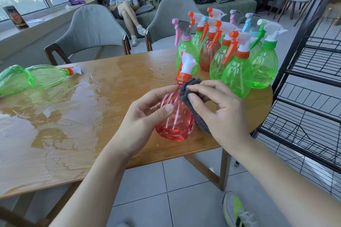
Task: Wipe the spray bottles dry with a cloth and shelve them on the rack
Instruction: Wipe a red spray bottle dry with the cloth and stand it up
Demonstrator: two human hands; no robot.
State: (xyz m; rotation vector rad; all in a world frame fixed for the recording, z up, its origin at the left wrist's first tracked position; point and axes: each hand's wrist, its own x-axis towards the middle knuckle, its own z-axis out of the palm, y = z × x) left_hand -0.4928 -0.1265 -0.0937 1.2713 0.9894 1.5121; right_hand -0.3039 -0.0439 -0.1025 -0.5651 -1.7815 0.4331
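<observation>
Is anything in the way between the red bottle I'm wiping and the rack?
Partly. The green bottles stand clustered just behind the red bottle, toward the rack; the table's near edge looks open.

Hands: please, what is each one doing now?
Left hand: closed on the red ribbed plastic spray bottle.
Right hand: closed on the dark grey cloth.

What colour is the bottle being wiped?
The bottle is see-through pinkish red with an orange collar, clearest in the head view.
</observation>
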